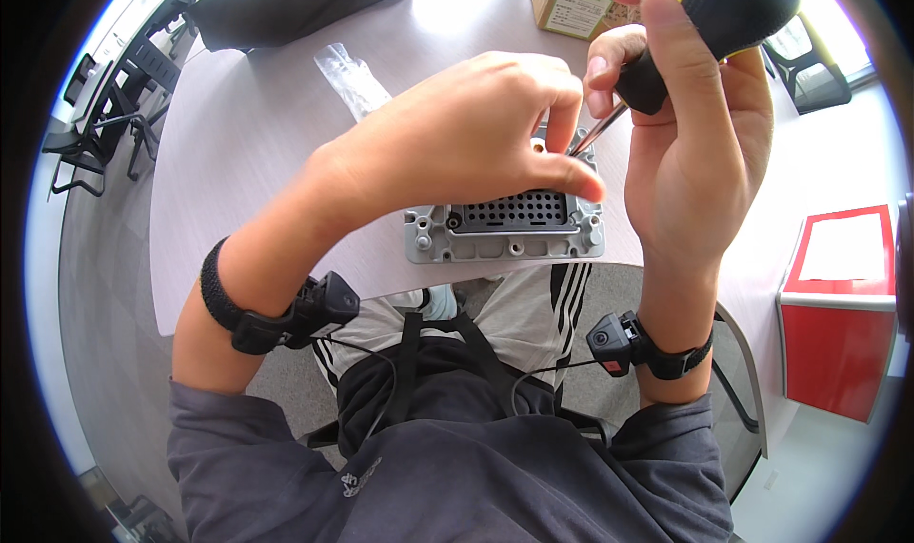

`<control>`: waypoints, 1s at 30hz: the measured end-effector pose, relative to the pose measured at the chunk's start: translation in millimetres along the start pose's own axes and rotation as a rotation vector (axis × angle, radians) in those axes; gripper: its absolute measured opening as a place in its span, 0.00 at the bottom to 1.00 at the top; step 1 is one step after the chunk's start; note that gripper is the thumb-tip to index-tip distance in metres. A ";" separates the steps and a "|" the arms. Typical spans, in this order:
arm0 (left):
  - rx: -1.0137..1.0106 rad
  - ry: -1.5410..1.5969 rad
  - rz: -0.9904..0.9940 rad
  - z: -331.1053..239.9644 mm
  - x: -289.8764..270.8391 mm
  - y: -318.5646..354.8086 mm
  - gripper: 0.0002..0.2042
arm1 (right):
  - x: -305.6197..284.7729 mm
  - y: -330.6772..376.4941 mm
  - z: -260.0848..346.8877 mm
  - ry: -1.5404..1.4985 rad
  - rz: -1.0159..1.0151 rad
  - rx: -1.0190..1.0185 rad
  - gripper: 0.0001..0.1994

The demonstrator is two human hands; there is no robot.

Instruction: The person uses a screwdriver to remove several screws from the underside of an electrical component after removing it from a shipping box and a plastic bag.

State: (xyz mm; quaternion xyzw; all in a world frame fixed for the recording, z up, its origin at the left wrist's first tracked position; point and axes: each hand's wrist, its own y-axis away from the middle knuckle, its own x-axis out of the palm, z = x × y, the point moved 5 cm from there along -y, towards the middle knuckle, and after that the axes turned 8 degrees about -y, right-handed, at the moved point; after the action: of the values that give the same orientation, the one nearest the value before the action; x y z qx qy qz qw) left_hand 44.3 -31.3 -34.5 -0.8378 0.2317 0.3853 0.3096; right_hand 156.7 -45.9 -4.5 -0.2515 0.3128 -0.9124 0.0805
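A screwdriver with a thick black and yellow handle is in my right hand, fingers wrapped round it. Its thin shaft slants down and left to the far right part of a grey metal housing. Set in this housing is a black insert with rows of round holes. My left hand reaches over the housing, its fingers curled and thumb bent close to the screwdriver's tip. Whatever those fingers pinch is hidden, as is the tip itself. Screw posts show at the housing's near corners.
A clear plastic bag lies on the pale table beyond my left forearm. Farther back are a black bag and an open cardboard box. A red and white box-shaped object stands at the right.
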 end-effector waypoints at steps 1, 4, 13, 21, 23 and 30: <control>0.010 -0.011 0.071 1.1 0.4 1.2 0.15 | 0.0 0.3 0.9 0.043 -0.013 -0.020 0.19; 0.084 0.015 0.096 11.9 6.9 5.5 0.12 | -0.8 1.2 1.1 0.047 -0.043 -0.002 0.21; 0.190 -0.080 0.128 10.4 17.1 5.7 0.08 | -26.4 7.8 -2.5 -0.157 0.258 0.007 0.19; 0.236 -0.122 0.138 11.0 17.2 3.8 0.07 | -41.1 13.2 -14.7 -0.241 0.101 0.035 0.28; 0.227 -0.133 0.152 10.2 15.5 3.7 0.07 | -37.5 13.1 -15.3 -0.289 0.154 0.027 0.29; 0.145 -0.137 0.219 6.4 12.8 3.4 0.07 | -12.8 10.1 -26.2 -0.497 0.116 0.068 0.35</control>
State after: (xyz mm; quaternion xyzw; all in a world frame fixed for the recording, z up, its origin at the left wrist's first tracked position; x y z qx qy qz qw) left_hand 46.6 -31.1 -49.0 -0.7546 0.3273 0.4555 0.3407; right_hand 154.2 -36.1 -33.6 -0.4469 0.2665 -0.8263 0.2154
